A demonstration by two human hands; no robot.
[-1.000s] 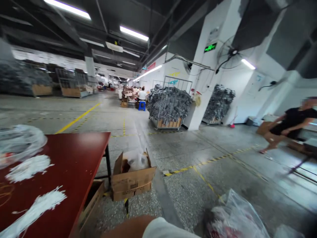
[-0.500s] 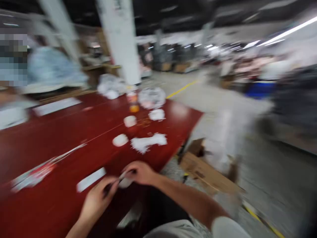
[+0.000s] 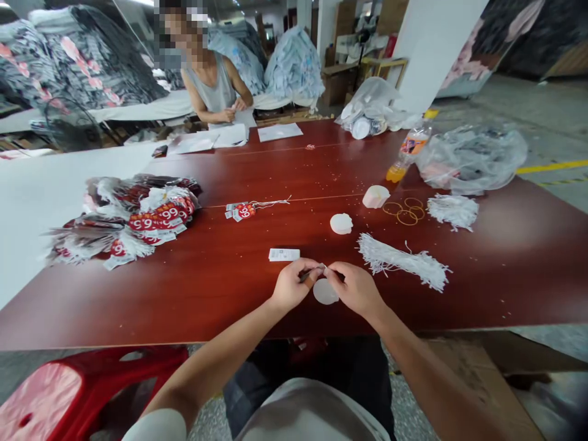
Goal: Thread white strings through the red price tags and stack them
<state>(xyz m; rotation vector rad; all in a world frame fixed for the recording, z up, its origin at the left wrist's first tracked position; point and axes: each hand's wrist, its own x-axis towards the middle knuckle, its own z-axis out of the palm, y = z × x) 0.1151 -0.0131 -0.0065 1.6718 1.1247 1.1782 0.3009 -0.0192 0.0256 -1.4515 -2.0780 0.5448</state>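
Left hand (image 3: 294, 286): arm reaching forward, fingers curled, grip pinched on a small piece (image 3: 323, 266), mostly hidden
Right hand (image 3: 357, 288): thumb and forefinger pinched at the same piece, tips close to the left's
Piece: between both hands, over the surface (image 3: 220, 297)
Surface: glossy, red-brown
Disc (image 3: 326, 293): pale, round, just below the fingertips
Strings (image 3: 404, 260): white bundle, loose ends
Tags (image 3: 160, 215): heaped, red and white, digits like "99"
Label (image 3: 283, 255): white strip, print unreadable

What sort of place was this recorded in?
Likely a garment workshop: pale-blue piled cloth behind the table, plus a heap of red printed tags and a bundle of white strings on it.
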